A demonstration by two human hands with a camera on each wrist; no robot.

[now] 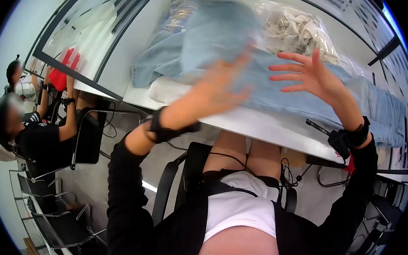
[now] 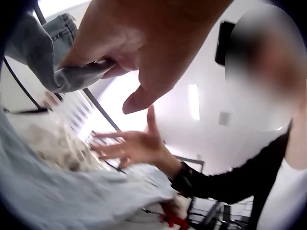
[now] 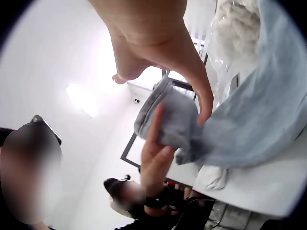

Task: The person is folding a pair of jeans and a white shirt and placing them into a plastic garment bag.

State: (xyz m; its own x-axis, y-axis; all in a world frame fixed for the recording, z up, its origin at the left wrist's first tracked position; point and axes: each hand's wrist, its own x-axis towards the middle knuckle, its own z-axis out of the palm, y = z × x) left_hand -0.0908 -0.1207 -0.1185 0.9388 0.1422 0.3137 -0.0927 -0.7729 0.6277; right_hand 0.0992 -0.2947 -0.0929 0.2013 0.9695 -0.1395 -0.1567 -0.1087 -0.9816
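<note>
Light blue jeans [image 1: 308, 103] lie spread across a white table [image 1: 269, 129]. My left hand [image 1: 220, 89] grips one end of the jeans [image 1: 219, 30] and holds it up off the table; the motion is blurred. In the left wrist view its fingers [image 2: 96, 57] curl round a fold of denim [image 2: 53, 62]. My right hand [image 1: 305, 73] hovers open over the jeans with its fingers spread, touching nothing. From the right wrist view the right hand [image 3: 153, 38] is open above the left hand [image 3: 156, 153] and the lifted denim [image 3: 172, 115].
A clear plastic bag of white cloths [image 1: 294, 28] lies at the table's far side. A white cloth [image 1: 169, 90] peeks out under the jeans at the left. A seated person in black [image 1: 44, 136] handles something red [image 1: 65, 67] at a neighbouring table on the left.
</note>
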